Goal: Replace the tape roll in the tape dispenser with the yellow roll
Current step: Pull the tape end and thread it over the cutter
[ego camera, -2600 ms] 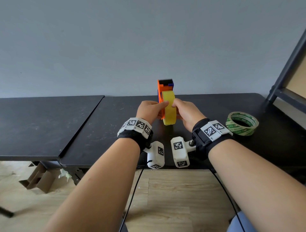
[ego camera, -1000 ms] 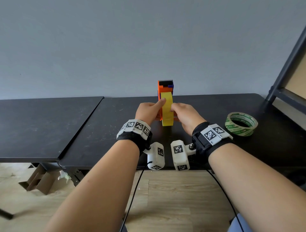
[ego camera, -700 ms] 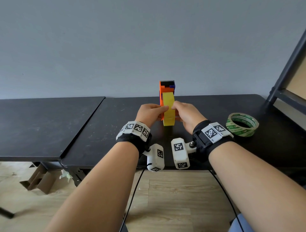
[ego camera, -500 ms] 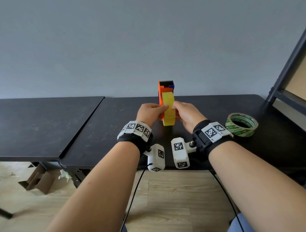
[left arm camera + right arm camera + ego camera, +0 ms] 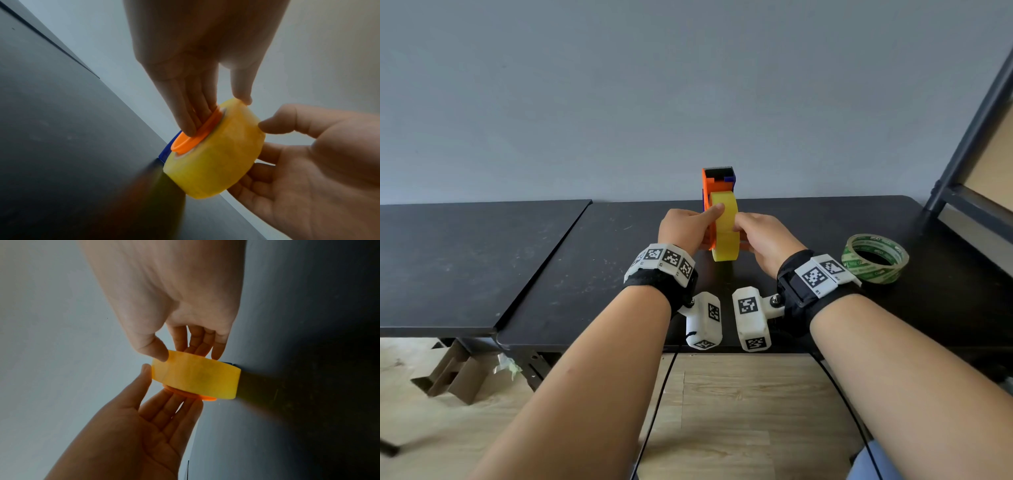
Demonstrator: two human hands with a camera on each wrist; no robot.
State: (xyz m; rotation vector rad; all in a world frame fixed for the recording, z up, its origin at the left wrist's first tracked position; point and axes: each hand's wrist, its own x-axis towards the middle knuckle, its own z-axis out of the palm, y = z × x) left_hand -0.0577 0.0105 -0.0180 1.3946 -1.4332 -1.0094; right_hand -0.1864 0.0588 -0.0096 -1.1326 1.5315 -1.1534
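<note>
head view: the yellow roll point(image 5: 725, 230) stands on edge against the orange tape dispenser point(image 5: 717, 186) on the black table point(image 5: 585, 274); left hand point(image 5: 683, 228) and right hand point(image 5: 765, 236) flank it, thumbs on its rim. a green roll point(image 5: 875, 257) lies well right of the dispenser.
left wrist view: straight left fingers point(image 5: 185, 112) press the orange hub point(image 5: 197, 129); thumb on the roll's rim.
right wrist view: right thumb point(image 5: 153, 346) and fingers pinch the roll across its width.
risk: uneven pressure could cock the roll on the hub, jamming it or tipping the dispenser.
</note>
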